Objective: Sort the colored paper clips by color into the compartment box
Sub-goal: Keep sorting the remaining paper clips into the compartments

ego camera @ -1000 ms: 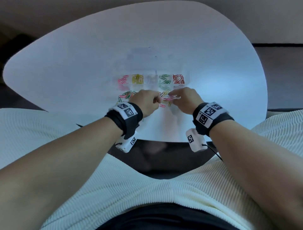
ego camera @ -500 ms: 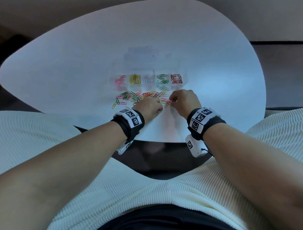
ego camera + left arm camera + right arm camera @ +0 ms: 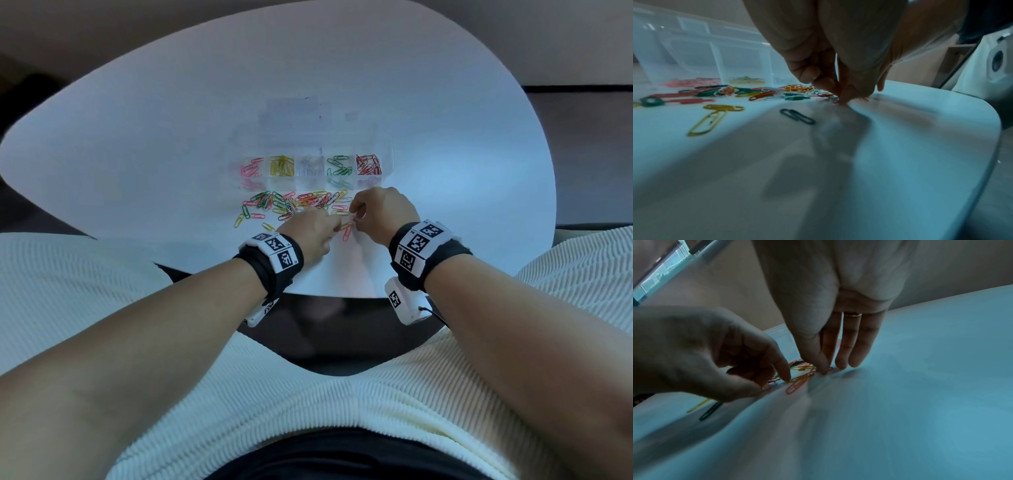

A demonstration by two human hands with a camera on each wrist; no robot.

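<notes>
A clear compartment box (image 3: 386,161) lies mid-table, holding pink, yellow, pale, green and red paper clips in separate cells. In front of it spreads a loose pile of mixed clips (image 3: 294,204). My left hand (image 3: 310,233) is at the pile's near edge, fingertips (image 3: 842,97) bunched down on a red clip (image 3: 836,100). My right hand (image 3: 376,212) is just beside it. Its thumb and forefinger tips (image 3: 823,370) meet on the table, the other fingers straight; whether a clip is between them is hidden. An orange-red clip (image 3: 796,385) lies between the hands.
The white rounded table (image 3: 171,137) has its front edge close behind my wrists. A stray yellow clip (image 3: 707,123) and a dark green clip (image 3: 797,116) lie apart from the pile on the near left. The box's open lid (image 3: 294,113) lies behind it.
Both hands have drawn back from over the pile toward the table's near edge, uncovering most of the loose clips. They remain close together, fingertips down on the table.
</notes>
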